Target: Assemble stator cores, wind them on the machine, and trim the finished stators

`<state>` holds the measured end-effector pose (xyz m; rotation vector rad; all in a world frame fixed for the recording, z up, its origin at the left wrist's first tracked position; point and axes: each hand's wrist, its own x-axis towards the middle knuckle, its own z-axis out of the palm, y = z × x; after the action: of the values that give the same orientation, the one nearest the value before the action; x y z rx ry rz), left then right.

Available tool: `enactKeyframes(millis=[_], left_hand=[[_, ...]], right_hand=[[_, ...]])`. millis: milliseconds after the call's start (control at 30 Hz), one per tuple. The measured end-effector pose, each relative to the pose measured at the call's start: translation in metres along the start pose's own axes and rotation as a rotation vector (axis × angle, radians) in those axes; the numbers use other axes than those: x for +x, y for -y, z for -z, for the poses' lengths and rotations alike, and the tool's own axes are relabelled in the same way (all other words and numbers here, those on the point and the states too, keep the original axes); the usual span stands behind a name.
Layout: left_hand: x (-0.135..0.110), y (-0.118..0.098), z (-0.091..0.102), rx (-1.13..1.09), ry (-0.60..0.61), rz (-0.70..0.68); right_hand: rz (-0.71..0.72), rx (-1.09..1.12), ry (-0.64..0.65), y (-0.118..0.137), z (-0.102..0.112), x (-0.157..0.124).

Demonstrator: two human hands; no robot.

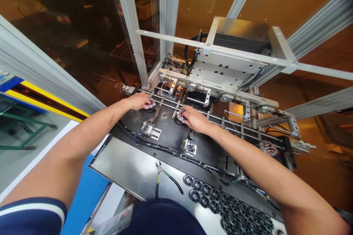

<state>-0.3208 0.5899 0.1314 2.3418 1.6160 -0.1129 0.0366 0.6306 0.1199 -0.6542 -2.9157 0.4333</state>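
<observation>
My left hand [139, 101] reaches to the far left of the machine's black plate. Its fingers close on a round motor stator [150, 103] with red and silver parts. Nearer the middle, my right hand [195, 119] has its thumb and fingers around a second, similar stator [181, 116]. Both stators sit beside the metal rails [168, 103], and my fingers partly cover them. A third stator [268, 148], with copper-coloured windings, lies farther right on the machine, apart from my hands.
Many black round parts [213, 194] stand in rows on the steel ledge in front of me. Beside them lie side cutters [162, 178] with green-and-black handles. Metal brackets [189, 147] and cables rise from the black plate. Aluminium posts [129, 18] and a crossbar [220, 49] frame the machine.
</observation>
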Motion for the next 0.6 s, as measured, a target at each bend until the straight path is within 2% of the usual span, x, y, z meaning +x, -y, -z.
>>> enactKeyframes(millis=[200,367,500,600], left_hand=[[0.000,0.001,0.005,-0.055,-0.034,-0.024],[-0.017,-0.015,0.001,-0.110,-0.162,-0.010],[-0.024,-0.032,-0.010,-0.159,-0.339,0.062],[-0.028,-0.046,-0.011,-0.227,-0.491,0.136]], right_hand=[[-0.008,0.096,0.019,-0.004,0.004,0.005],[-0.042,0.227,-0.047,0.005,0.014,0.008],[-0.053,0.379,-0.159,0.036,0.037,-0.002],[-0.054,0.516,-0.213,0.078,0.054,-0.031]])
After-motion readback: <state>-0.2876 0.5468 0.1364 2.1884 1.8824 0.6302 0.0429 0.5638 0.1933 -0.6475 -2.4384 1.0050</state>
